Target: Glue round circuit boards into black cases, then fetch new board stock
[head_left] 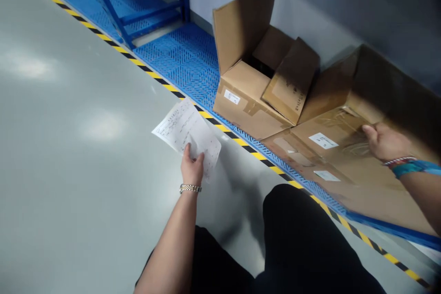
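Printed paper sheets (pixel 188 124) are pinched in my left hand (pixel 193 165), thumb on top, held out above the grey floor. My right hand (pixel 391 141) is at the front of a large taped cardboard box (pixel 339 124) with a white label. Its thumb points left along the cardboard, while its other fingers are mostly hidden, so the grip does not show. Left of that box stands an opened cardboard box (pixel 251 96) with one flap raised upright and another folded outward. Its inside is dark.
Blue slatted platform panels (pixel 182 55) carry the boxes along the wall. A lower cardboard box (pixel 292 149) lies under the labelled one. Yellow-black floor tape (pixel 158 80) follows the platform edge. A blue rack frame (pixel 119 23) stands at the upper left. My dark-clothed knees are close below.
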### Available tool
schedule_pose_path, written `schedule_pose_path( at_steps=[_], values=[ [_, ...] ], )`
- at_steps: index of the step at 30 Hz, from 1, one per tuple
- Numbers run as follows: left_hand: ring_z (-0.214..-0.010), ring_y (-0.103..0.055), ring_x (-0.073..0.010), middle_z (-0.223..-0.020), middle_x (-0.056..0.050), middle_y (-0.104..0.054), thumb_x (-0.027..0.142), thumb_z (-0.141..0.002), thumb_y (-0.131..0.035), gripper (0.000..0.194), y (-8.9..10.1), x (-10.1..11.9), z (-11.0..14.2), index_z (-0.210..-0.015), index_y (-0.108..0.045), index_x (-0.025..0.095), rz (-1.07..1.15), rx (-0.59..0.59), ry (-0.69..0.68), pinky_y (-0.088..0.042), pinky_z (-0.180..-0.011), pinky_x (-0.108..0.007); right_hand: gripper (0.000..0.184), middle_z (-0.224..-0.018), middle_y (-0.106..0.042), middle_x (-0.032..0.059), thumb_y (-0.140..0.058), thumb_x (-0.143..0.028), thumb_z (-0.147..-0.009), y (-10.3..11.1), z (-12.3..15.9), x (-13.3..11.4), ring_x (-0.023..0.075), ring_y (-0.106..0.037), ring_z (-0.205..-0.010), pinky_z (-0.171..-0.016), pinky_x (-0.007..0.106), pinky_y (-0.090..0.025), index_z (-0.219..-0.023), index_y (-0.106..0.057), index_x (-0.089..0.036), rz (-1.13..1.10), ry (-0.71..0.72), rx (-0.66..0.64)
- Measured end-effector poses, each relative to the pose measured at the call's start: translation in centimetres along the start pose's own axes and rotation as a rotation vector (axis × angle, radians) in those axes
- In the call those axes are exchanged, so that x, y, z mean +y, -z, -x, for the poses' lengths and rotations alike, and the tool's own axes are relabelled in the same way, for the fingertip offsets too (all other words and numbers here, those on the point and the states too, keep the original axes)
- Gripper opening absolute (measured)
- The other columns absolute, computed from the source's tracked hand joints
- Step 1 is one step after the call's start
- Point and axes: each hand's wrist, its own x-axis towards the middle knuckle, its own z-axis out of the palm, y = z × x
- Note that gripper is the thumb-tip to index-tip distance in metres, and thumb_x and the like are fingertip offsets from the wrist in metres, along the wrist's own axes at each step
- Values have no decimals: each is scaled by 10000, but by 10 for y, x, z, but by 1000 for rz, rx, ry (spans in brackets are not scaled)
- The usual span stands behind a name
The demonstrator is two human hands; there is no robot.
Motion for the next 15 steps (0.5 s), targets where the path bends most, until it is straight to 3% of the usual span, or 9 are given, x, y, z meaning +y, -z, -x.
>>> schedule_pose_path(
  at_steps=[4, 8, 15],
  values=[
    [-972, -563, -239, -1176, -116, -556, 326, -716, -591, 661, -3, -1, -3, -1324, -390, 159, 11, -16, -3, -448, -873, -373, 416, -953, -589, 259, -402, -388, -870, -2, -6, 4, 184, -414, -583, -553, 318, -241, -1120, -549, -90, -19, -9, -35],
    [-831, -586, -221, -1093, -110, -596, 318, -716, -595, 653, -3, -3, -5, -1318, -398, 159, 14, -15, 7, -473, -806, -392, 543, -959, -572, 295, -264, -493, -875, -6, -10, 7, 221, -483, -648, -560, 343, -247, -1134, -553, -113, -51, -19, -22],
    [-1041, -542, -257, -1245, -125, -515, 290, -730, -593, 651, -4, -9, -11, -1326, -377, 142, 72, -10, -5, -434, -906, -405, 851, -870, -569, 347, -42, -675, -752, -6, -9, 4, 262, -508, -613, -524, 384, -270, -1104, -570, -108, -95, -2, 26]
  ],
)
